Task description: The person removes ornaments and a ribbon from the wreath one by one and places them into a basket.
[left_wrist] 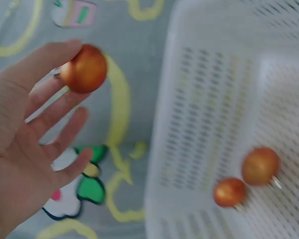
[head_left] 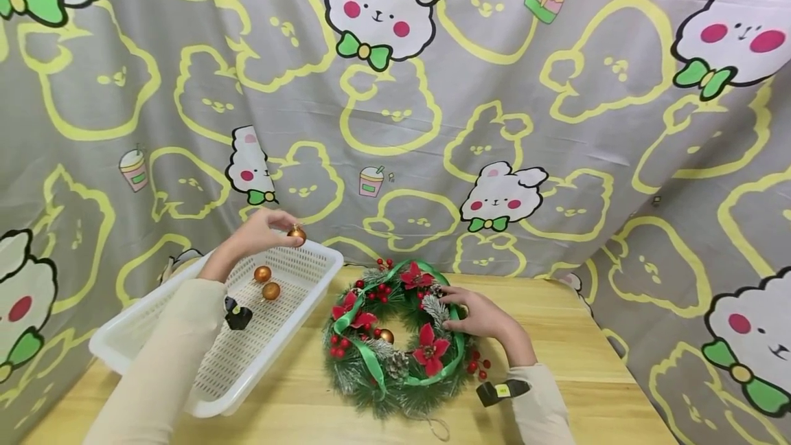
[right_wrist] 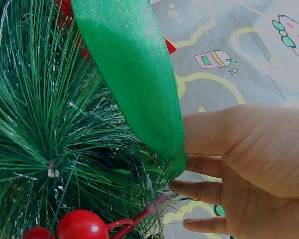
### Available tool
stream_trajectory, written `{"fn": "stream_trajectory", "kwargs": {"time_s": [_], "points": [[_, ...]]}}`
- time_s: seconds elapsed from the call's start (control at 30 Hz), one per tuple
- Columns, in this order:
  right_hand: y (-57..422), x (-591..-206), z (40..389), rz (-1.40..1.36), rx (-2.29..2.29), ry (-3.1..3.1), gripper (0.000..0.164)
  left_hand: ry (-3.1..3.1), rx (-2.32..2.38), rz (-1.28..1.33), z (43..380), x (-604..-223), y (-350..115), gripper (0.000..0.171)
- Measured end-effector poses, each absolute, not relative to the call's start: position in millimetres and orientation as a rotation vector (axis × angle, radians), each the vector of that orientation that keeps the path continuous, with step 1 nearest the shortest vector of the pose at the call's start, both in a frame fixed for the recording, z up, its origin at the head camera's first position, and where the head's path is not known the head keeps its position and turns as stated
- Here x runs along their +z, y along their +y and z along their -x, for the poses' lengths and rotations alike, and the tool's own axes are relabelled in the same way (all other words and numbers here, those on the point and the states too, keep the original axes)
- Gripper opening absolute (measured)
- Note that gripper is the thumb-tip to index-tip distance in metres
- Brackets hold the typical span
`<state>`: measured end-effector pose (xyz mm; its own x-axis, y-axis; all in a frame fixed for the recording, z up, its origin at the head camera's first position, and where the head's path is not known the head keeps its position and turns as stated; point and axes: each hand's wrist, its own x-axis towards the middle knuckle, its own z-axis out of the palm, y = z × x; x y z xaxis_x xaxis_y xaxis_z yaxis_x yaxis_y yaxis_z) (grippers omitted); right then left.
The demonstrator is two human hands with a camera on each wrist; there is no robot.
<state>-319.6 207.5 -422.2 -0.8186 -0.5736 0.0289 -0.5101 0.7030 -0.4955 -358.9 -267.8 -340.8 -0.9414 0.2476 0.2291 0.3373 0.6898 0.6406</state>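
My left hand (head_left: 264,232) pinches a small copper-gold Christmas bauble (head_left: 296,234) between thumb and fingertips, above the far rim of a white plastic basket (head_left: 247,369). In the left wrist view, the other fingers spread away from the held bauble (left_wrist: 84,68). A Christmas wreath (head_left: 364,390) lies on the table, with red flowers, berries, pinecones and a green ribbon (right_wrist: 134,74). My right hand (head_left: 478,314) rests at its right side, fingers fairly straight among the sprigs. The ribbon and needles hide those fingertips in the right wrist view. One gold bauble (head_left: 386,336) sits at the wreath's inner edge.
Two more baubles, one (head_left: 262,274) behind the other (head_left: 270,291), lie in the basket at the left. The wooden table (head_left: 593,362) extends to the right of the wreath. A patterned curtain (head_left: 395,129) hangs behind and along both sides.
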Motion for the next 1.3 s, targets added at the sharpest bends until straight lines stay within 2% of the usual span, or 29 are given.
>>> {"fn": "stream_trajectory", "kwargs": {"time_s": [0.13,0.37,0.87,1.3], "points": [[209.3,-421.5,320.4,0.892,-0.744,2.789,0.048,-2.735,-1.038,0.343,363.1,-359.2,-278.9,0.042],[209.4,-421.7,321.3,0.912,-0.737,2.787,0.048,-2.674,-0.900,0.229,363.9,-393.3,-297.5,0.035],[210.6,-422.4,322.1,0.903,-0.739,2.773,0.048,-2.583,-0.427,0.391,369.8,-428.2,-294.8,0.030],[210.0,-422.8,323.3,0.906,-0.738,2.777,0.048,-2.773,-0.349,0.351,376.5,-446.7,-289.2,0.033]]}}
